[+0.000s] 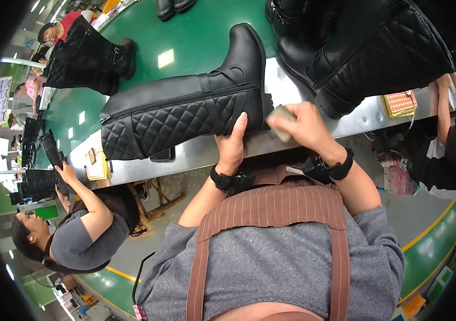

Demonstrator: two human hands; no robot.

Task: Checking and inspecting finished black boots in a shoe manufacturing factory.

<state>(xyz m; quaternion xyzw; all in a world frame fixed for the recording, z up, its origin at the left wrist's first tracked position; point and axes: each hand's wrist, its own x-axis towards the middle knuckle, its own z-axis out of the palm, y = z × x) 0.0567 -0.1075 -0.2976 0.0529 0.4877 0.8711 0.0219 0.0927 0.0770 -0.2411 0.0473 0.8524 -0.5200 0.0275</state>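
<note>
A tall black quilted boot (179, 107) lies on its side in front of me, its toe pointing away and its shaft stretching to the left. A zipper runs along the shaft, and straps cross near the ankle. My left hand (231, 142) grips the boot by the heel end, thumb up on the quilted side. In my right hand (311, 128) is a greyish block (281, 123), pinched beside the boot's heel. Whether the block touches the heel is hard to tell.
More black boots stand at the right (367, 59) and far left (86, 56) on the green-topped table (185, 48) with its metal edge. Yellow-edged stacks of cards (400, 104) lie on that edge. A co-worker (83, 230) handles a boot at my left; another person's arm (444, 109) shows at right.
</note>
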